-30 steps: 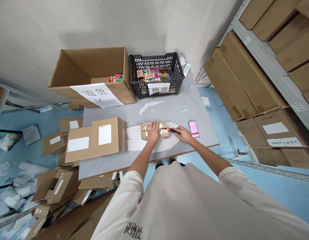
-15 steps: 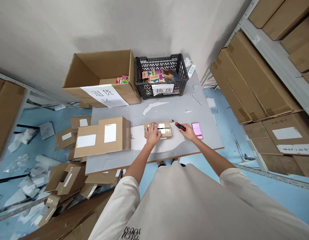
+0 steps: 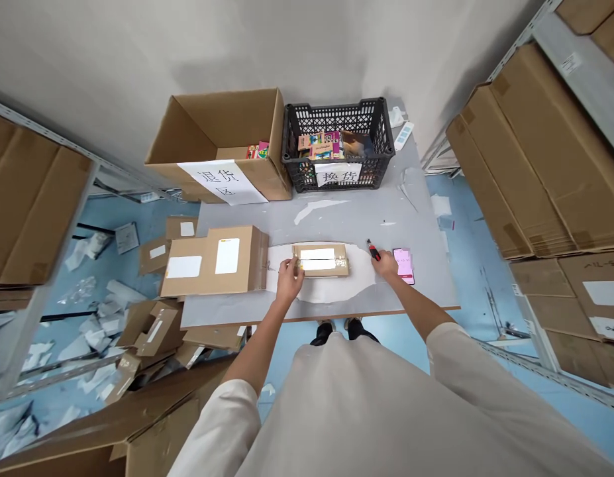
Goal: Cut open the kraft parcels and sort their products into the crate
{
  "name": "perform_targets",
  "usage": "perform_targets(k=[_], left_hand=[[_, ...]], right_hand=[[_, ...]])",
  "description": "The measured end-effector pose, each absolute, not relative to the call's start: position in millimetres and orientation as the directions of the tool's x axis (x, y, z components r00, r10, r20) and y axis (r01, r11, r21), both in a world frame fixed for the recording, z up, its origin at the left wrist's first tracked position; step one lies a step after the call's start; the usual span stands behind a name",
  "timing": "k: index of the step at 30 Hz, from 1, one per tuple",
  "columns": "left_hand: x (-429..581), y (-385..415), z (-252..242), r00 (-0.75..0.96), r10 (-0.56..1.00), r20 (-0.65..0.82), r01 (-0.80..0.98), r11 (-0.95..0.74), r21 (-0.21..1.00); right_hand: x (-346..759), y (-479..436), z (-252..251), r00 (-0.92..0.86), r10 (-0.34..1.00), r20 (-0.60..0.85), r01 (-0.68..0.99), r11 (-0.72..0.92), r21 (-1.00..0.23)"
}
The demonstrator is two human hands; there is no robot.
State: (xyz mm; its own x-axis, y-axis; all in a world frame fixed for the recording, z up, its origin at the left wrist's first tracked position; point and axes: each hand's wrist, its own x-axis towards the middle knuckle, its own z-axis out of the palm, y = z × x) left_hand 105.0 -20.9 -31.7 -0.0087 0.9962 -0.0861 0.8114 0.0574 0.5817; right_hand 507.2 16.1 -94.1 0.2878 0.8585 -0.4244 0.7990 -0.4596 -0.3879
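The left hand's (image 3: pixel 289 281) bent fingers touch the box's (image 3: pixel 331 267) left end, whether pinching cannot be told; the right hand's (image 3: pixel 385 264) fingers wrap the cutter (image 3: pixel 373 251).

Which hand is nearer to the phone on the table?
The right hand. It holds a box cutter just left of the phone; the left hand is farther away, at the small box's left end.

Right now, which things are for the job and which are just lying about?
Used in the job:
small taped cardboard box, at the left hand
red-and-black utility knife, in the right hand

Probably just lying about:
smartphone on the table
opened cardboard boxes on the floor
white scraps on the floor
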Motion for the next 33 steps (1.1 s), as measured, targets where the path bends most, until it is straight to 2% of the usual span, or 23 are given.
perform_targets(k=[5,7,9,13,16,19,24,27,30,33], left_hand=[[98.2,-25.8,-40.7,0.0,0.998,-0.07,0.805,0.041,0.592],[96.5,-24.6,-43.5,0.008,0.998,-0.07,0.785,0.037,0.618],[97.6,-22.2,-45.5,0.01,0.997,-0.073,0.76,0.04,0.649],[106.3,-16.1,-45.5,0.037,0.997,-0.067,0.711,0.021,0.703],[113.4,-12.1,-42.6,0.111,0.994,-0.024,0.674,-0.057,0.736],[117.9,-9.7,-41.6,0.144,0.989,0.025,0.659,-0.115,0.743],[121.3,-9.9,-48.3,0.095,0.995,0.018,0.601,-0.072,0.796],[121.4,-11.5,-51.2,0.103,0.995,0.01,0.587,-0.069,0.807],[120.8,-12.6,-48.1,0.166,0.986,0.023,0.632,-0.124,0.765],[121.9,-13.2,-38.7,0.21,0.978,-0.004,0.681,-0.144,0.718]], right_hand=[[508.6,11.4,-105.4,0.288,0.871,-0.399,0.838,-0.431,-0.336],[504.8,11.4,-100.3,0.286,0.888,-0.36,0.837,-0.414,-0.358],[497.5,13.6,-90.0,0.261,0.914,-0.31,0.797,-0.385,-0.466],[473.5,19.2,-60.7,0.096,0.958,-0.27,0.602,-0.272,-0.751],[454.9,19.3,-40.0,0.033,0.966,-0.256,0.533,-0.234,-0.813],[443.9,17.7,-24.5,0.023,0.967,-0.254,0.507,-0.23,-0.831],[439.2,26.6,-4.7,0.051,0.968,-0.244,0.418,-0.242,-0.876],[433.9,40.9,3.3,0.012,0.979,-0.204,0.389,-0.193,-0.901],[425.2,55.5,4.9,-0.119,0.973,-0.197,0.509,-0.111,-0.854],[417.8,65.9,0.8,-0.187,0.937,-0.297,0.688,-0.091,-0.72]])
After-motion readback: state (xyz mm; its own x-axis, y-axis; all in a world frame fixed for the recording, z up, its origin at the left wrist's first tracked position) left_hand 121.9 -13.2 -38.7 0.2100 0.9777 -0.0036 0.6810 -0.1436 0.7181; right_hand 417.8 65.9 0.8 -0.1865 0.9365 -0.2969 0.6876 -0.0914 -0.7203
